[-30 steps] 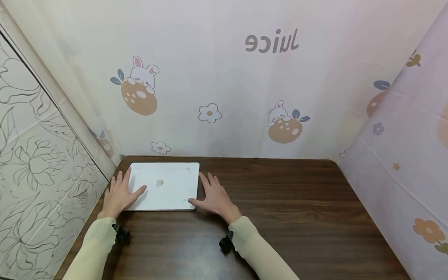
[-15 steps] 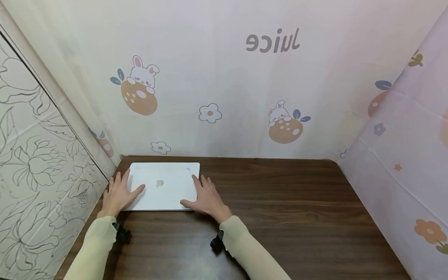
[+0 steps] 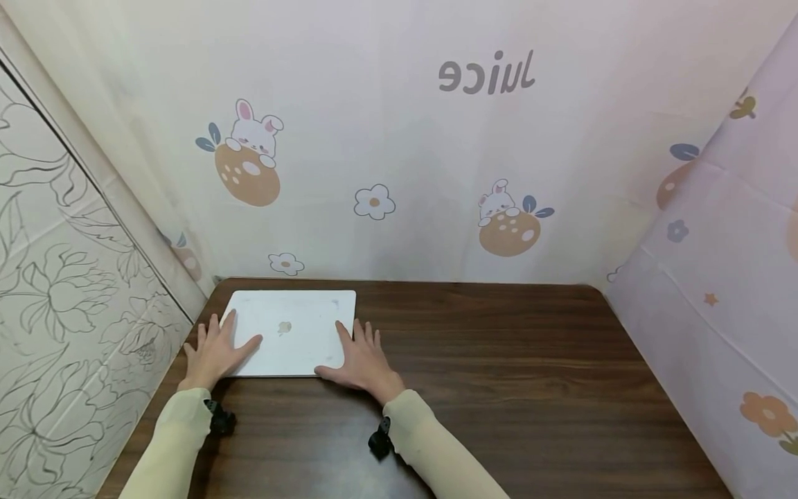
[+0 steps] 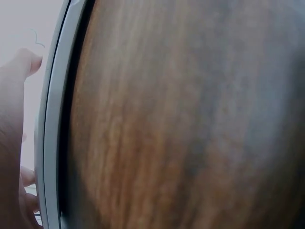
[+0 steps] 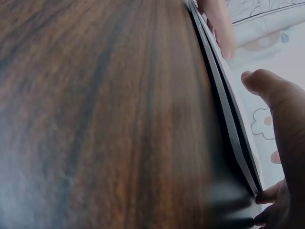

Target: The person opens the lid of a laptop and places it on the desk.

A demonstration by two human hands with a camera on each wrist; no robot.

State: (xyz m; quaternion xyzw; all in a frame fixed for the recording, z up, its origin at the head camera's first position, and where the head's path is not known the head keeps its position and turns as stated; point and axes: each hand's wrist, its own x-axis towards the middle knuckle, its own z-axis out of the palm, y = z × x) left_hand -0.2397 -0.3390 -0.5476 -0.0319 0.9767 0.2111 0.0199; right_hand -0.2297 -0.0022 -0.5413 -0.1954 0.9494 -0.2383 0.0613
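Note:
A closed silver-white laptop [image 3: 293, 353] with an apple logo lies flat at the table's back left in the head view. My left hand [image 3: 212, 357] is at its left side, fingers spread, thumb over the lid. Around the front right corner is my right hand [image 3: 363, 364], thumb by the front edge and fingers along the right side. The left wrist view shows the laptop's front edge [image 4: 57, 95] with the left thumb [image 4: 24, 64] above it. In the right wrist view, fingertips touch the laptop's edge [image 5: 228, 105] near a corner; the thumb [image 5: 276, 90] is raised over the lid.
The dark brown wooden table [image 3: 499, 374] extends to the right and front. A patterned curtain [image 3: 424, 138] hangs behind it, another cloth [image 3: 736, 235] at the right. A flower-drawn panel [image 3: 81, 298] borders the left side. Small black cameras sit at both wrists.
My right hand has moved left, from beside the laptop's right edge to over its front right corner. My left hand has shifted slightly toward me. The laptop has stayed nearly in place.

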